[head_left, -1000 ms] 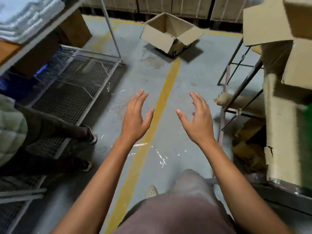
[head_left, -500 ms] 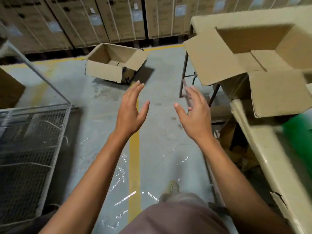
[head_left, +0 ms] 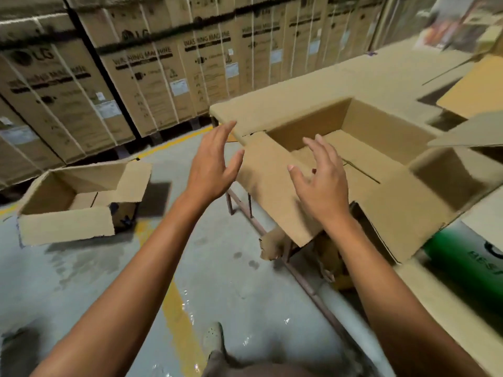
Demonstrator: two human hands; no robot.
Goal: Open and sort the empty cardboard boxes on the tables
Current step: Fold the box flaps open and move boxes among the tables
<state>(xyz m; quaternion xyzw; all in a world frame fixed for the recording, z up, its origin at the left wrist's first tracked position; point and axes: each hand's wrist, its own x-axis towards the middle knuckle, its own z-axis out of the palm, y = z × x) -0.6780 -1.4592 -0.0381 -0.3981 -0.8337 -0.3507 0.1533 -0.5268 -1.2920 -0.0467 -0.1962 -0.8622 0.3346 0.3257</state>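
Box stands open on the counter, with both empty hands closing in on it.

Half a second back both hands hung over bare floor, with the box off to the side. Now the left hand is up by the counter's near corner and the right hand is in front of the box's near flap. Both have their fingers spread wide and hold nothing; whether either touches cardboard I cannot tell. This looks like the reach for the next box to sort. It sits at the counter's near end, plain brown with its flaps folded out, one drooping past the counter's edge, and it is empty inside. Another open box lies on the floor, well apart from the counter.
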